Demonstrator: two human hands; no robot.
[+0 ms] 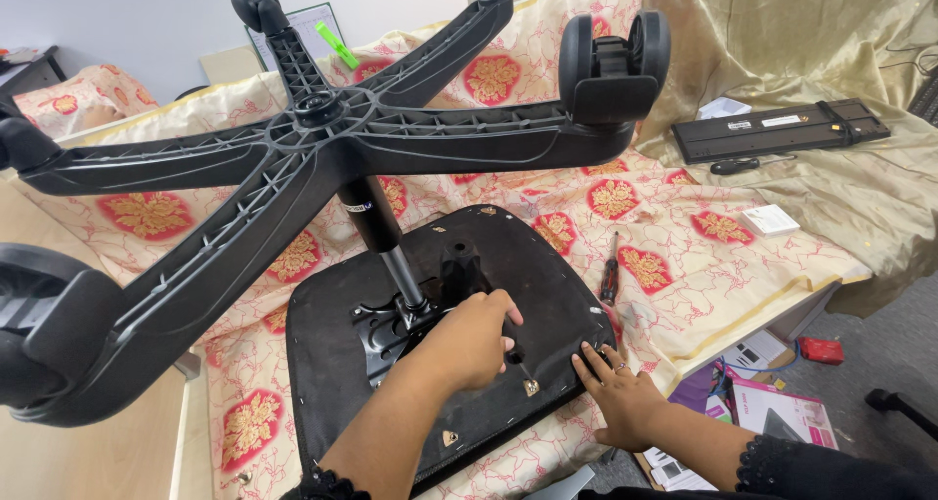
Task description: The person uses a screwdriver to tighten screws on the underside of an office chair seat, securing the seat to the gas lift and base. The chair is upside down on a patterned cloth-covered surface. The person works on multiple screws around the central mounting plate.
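Two forearms in dark lace-edged sleeves come in from the near edge; the left hand [476, 341] is curled shut around a dark tool handle, its thin shaft [522, 370] pointing down at a small metal fitting on the chair seat [332, 363]; the right hand [616, 388] lies open, fingers spread and pressed flat on the near right edge of that seat, a ring showing on one finger. Upside down on the desk [117, 451], the black seat rests on a cream cloth [674, 265] patterned with red and gold medallions; a black metal plate [386, 329] sits at the seat's middle, just left of the left hand, and the gas-lift column [376, 221] rises from it, tilted toward the far left. On top of the column spreads the black five-armed base [322, 133], ribbed underside facing the camera, with castors [611, 65] at its tips; one large castor [49, 334] looms at the near left. Right of the seat a red-handled screwdriver [610, 277] lies on the cloth; farther right, on a gold cloth [811, 41], lie a long black flat part [782, 129] and a small white box [770, 218]; papers and a red item [821, 349] are on the floor at the near right.
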